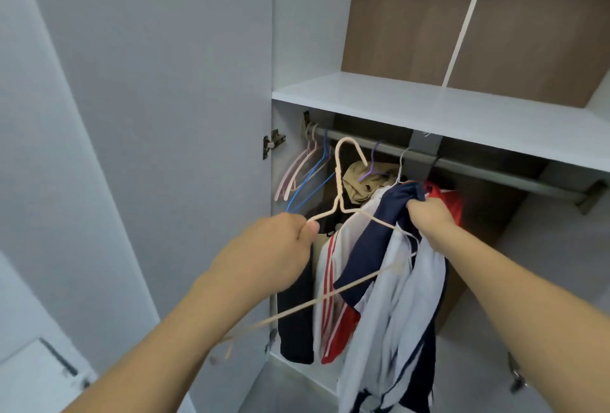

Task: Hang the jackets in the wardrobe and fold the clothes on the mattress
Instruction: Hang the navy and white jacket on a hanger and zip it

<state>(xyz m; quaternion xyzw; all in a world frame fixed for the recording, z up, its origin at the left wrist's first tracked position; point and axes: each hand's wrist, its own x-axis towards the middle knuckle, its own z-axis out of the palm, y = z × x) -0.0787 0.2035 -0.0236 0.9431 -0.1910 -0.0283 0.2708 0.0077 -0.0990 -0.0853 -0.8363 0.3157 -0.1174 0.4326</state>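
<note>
Head view: jacket (389,280) hangs below right hand (429,214) grip

Jacket (389,313) hem — cut off below

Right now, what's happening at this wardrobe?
A person stands at the open wardrobe. The left hand grips a cream hanger, off the rail; the right hand clutches a navy-and-white jacket, not yet on that hanger. Other garments and spare hangers hang on the rail.

Soft, even indoor light, dim under the shelf (462,108); wide-angle bowing at edges, slight motion blur below.
</note>
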